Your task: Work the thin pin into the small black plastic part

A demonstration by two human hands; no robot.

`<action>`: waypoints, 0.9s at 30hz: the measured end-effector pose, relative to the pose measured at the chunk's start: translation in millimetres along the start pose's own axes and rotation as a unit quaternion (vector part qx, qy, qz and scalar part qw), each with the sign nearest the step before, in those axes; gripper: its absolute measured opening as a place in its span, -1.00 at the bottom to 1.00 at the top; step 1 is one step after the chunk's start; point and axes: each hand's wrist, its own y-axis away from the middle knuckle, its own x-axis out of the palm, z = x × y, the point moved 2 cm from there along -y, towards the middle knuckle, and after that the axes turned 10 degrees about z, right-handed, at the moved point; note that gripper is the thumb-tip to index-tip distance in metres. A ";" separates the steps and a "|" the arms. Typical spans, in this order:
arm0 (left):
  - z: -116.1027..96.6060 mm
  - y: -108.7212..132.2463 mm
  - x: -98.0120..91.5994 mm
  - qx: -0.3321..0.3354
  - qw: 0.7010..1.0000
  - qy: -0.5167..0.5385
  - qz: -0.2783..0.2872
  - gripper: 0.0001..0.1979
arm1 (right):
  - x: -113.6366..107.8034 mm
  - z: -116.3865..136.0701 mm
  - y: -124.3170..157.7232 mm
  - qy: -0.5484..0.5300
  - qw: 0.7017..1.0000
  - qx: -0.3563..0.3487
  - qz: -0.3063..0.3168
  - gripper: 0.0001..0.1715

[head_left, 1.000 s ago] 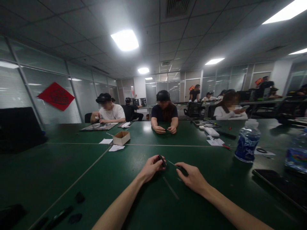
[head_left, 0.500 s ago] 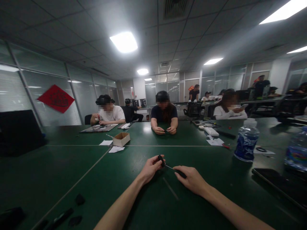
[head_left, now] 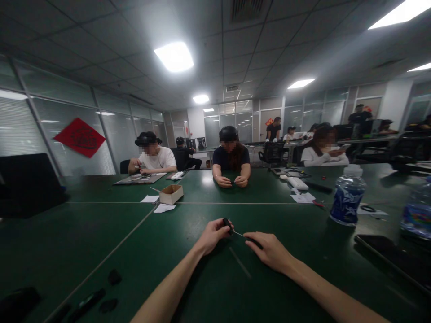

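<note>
Between the fingers and thumb of my left hand [head_left: 215,234] is a small black part [head_left: 228,224], tilted; its exact kind I cannot make out. My right hand [head_left: 269,250] is closed round the black handle of a screwdriver [head_left: 239,234]. Its thin metal shaft points left, and the tip meets the black part or lies right by it. Both hands are above the green table [head_left: 188,287]. At the lower left lie several dark pieces, among them a small black lump [head_left: 114,277] and a long black piece [head_left: 88,303].
A small open box [head_left: 171,194] stands beyond my left hand, with paper slips around it. To the right are a blue-labelled bottle [head_left: 347,195], a phone [head_left: 390,258] and a second bottle [head_left: 417,208]. Across the table, a person [head_left: 230,163] handles something small.
The view has shifted very slightly. Both hands keep nearly the same pose, with the screwdriver still against or close by the black part.
</note>
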 end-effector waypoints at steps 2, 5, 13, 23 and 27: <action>-1.1 0.0 0.8 -0.008 1.000 0.005 -0.002 -0.66 | 0.6 -0.7 0.3 0.004 1.000 -0.006 -0.002 -0.66; -3.3 0.1 2.5 -0.019 1.000 0.017 0.001 -0.65 | 3.2 -3.1 0.4 0.014 1.000 -0.018 -0.010 -0.65; -0.8 -1.0 1.0 -0.019 0.999 0.037 -0.003 -0.65 | 3.1 -3.1 0.9 0.005 1.000 -0.024 -0.016 -0.64; 2.3 -0.5 -0.6 -0.015 0.998 0.058 0.005 -0.65 | 1.8 -1.7 1.1 -0.017 1.000 -0.021 -0.011 -0.64; 1.1 -0.3 0.1 -0.009 0.998 0.058 0.004 -0.65 | 2.4 -1.6 0.7 -0.018 0.999 -0.021 -0.017 -0.64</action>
